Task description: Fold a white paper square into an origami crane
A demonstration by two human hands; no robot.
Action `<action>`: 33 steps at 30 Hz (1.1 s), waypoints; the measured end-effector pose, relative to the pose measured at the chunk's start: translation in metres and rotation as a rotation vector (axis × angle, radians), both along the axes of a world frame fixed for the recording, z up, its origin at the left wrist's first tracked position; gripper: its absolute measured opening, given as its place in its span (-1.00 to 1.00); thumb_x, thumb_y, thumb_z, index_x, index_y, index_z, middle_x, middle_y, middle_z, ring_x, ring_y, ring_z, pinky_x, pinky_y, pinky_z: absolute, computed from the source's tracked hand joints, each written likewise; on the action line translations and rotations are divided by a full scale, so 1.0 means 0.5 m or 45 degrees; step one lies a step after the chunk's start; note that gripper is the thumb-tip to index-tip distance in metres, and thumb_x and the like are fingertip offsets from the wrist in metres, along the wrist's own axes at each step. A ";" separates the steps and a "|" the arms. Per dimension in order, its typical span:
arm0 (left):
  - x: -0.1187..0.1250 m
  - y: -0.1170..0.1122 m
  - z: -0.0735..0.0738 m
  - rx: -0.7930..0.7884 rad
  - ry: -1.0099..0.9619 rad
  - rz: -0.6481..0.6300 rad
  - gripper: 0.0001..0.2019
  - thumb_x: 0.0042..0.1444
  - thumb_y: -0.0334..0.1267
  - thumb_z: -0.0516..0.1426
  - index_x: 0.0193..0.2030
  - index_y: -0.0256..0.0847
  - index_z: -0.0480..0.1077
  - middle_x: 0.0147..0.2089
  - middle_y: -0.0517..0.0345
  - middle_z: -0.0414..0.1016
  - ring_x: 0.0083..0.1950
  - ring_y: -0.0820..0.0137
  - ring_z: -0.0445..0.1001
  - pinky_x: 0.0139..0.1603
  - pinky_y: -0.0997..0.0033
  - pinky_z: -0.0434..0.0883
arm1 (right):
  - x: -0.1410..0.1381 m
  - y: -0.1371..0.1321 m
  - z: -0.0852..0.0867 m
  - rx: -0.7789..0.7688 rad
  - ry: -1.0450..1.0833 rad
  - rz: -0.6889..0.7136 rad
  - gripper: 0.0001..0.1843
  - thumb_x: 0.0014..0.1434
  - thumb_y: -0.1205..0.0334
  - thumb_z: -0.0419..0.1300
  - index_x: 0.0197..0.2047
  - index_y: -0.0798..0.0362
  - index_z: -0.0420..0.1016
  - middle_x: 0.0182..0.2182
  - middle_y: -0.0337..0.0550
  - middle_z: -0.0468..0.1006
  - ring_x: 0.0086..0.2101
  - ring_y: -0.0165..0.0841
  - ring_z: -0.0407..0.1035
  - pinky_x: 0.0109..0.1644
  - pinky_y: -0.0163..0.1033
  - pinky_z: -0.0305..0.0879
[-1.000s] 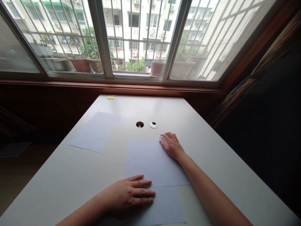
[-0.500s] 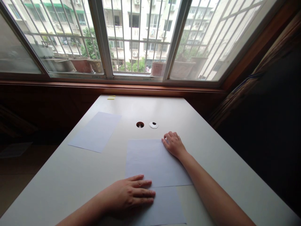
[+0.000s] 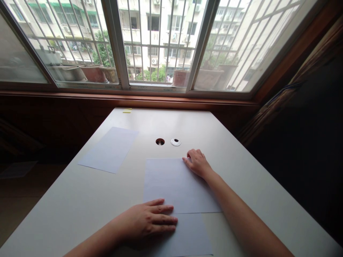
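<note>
A white sheet of paper (image 3: 171,185) lies on the white table, its near edge meeting or overlapping a second sheet of paper (image 3: 191,232) closer to me. My left hand (image 3: 147,219) rests flat with fingers spread across the left part of both sheets. At the far right corner of the upper sheet is my right hand (image 3: 198,162), its fingers curled in and the thumb side against the paper's edge. My right forearm covers part of that sheet's right side.
Another paper sheet (image 3: 109,150) lies at the left on the table (image 3: 80,200). Beyond the papers are a round cable hole (image 3: 160,141) and its loose white cover (image 3: 175,142). Yellow strips (image 3: 127,111) mark the far left corner. A barred window (image 3: 158,46) stands behind.
My right hand has shifted very slightly left along the sheet's far edge. The left hand stays in the same place on the papers.
</note>
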State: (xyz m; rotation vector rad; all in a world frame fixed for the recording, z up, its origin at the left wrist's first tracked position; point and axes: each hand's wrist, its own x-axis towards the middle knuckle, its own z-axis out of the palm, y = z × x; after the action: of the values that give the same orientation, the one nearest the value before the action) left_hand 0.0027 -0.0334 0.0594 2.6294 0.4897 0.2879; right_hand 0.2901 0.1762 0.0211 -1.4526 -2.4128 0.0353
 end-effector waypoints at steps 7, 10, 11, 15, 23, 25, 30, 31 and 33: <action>0.000 -0.001 0.005 0.008 -0.021 0.013 -0.51 0.38 -0.33 -0.04 0.42 -0.12 0.13 0.38 0.13 0.28 0.48 0.24 0.06 0.53 0.02 -0.11 | -0.012 0.013 0.001 -0.168 0.022 0.111 -0.82 0.33 0.08 0.05 -0.21 -0.05 0.40 -0.18 -0.09 0.52 -0.06 -0.14 0.24 0.03 -0.03 0.16; -0.001 -0.001 0.006 0.005 -0.001 0.011 -0.51 0.38 -0.33 -0.05 0.43 -0.10 0.12 0.40 0.16 0.24 0.50 0.21 0.00 0.53 -0.01 -0.15 | -0.015 0.017 0.000 -0.204 0.043 0.122 -0.83 0.33 0.09 0.05 -0.21 -0.05 0.39 -0.17 -0.10 0.52 -0.06 -0.15 0.23 0.05 -0.02 0.15; -0.001 -0.001 0.005 0.006 0.003 0.007 -0.50 0.38 -0.33 -0.05 0.44 -0.10 0.11 0.41 0.17 0.23 0.50 0.20 -0.02 0.53 -0.03 -0.17 | -0.016 0.018 0.000 -0.211 0.049 0.122 -0.83 0.33 0.10 0.05 -0.22 -0.05 0.39 -0.17 -0.11 0.52 -0.06 -0.15 0.22 0.06 -0.02 0.15; -0.003 0.000 0.002 0.016 -0.001 -0.004 -0.50 0.38 -0.33 -0.05 0.45 -0.11 0.09 0.41 0.17 0.23 0.51 0.20 -0.04 0.53 -0.05 -0.22 | -0.019 0.019 0.002 -0.244 0.073 0.118 -0.84 0.34 0.12 0.03 -0.22 -0.05 0.37 -0.15 -0.11 0.52 -0.05 -0.15 0.21 0.08 0.00 0.13; -0.004 -0.001 -0.002 0.051 0.007 -0.001 -0.50 0.39 -0.33 -0.06 0.44 -0.11 0.10 0.41 0.19 0.23 0.51 0.21 -0.05 0.53 -0.06 -0.25 | -0.025 0.019 0.008 -0.256 0.064 0.106 -0.84 0.33 0.13 0.04 -0.24 -0.04 0.38 -0.14 -0.12 0.52 -0.03 -0.14 0.20 0.09 0.02 0.13; -0.004 -0.001 0.000 0.046 0.006 0.001 -0.50 0.39 -0.33 -0.06 0.44 -0.11 0.10 0.40 0.18 0.23 0.51 0.20 -0.05 0.53 -0.06 -0.27 | -0.026 0.019 0.009 -0.253 0.061 0.104 -0.84 0.33 0.13 0.04 -0.24 -0.04 0.38 -0.14 -0.11 0.53 -0.03 -0.13 0.21 0.08 0.02 0.14; -0.005 0.000 0.002 0.038 -0.005 -0.002 -0.49 0.38 -0.34 -0.05 0.45 -0.10 0.09 0.40 0.17 0.24 0.50 0.19 -0.02 0.53 -0.07 -0.24 | -0.027 0.019 0.009 -0.239 0.055 0.101 -0.84 0.33 0.13 0.04 -0.24 -0.05 0.39 -0.15 -0.11 0.53 -0.04 -0.15 0.22 0.07 0.01 0.14; -0.005 0.001 0.002 0.038 -0.001 -0.002 -0.49 0.38 -0.34 -0.05 0.45 -0.10 0.09 0.40 0.18 0.23 0.50 0.19 -0.02 0.53 -0.07 -0.25 | -0.027 0.019 0.009 -0.237 0.055 0.099 -0.83 0.33 0.13 0.04 -0.24 -0.04 0.39 -0.15 -0.11 0.53 -0.04 -0.15 0.22 0.07 0.01 0.14; -0.005 0.001 0.001 0.033 0.008 -0.006 -0.49 0.38 -0.34 -0.06 0.45 -0.10 0.09 0.41 0.20 0.21 0.51 0.18 -0.04 0.53 -0.07 -0.26 | -0.027 0.019 0.008 -0.233 0.052 0.094 -0.83 0.32 0.13 0.04 -0.25 -0.04 0.40 -0.15 -0.10 0.53 -0.03 -0.15 0.22 0.07 -0.01 0.15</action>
State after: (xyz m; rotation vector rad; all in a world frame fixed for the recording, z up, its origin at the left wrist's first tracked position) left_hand 0.0000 -0.0330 0.0598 2.6568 0.4853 0.2860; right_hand 0.2768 0.1859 0.0252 -1.4217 -2.4840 0.3075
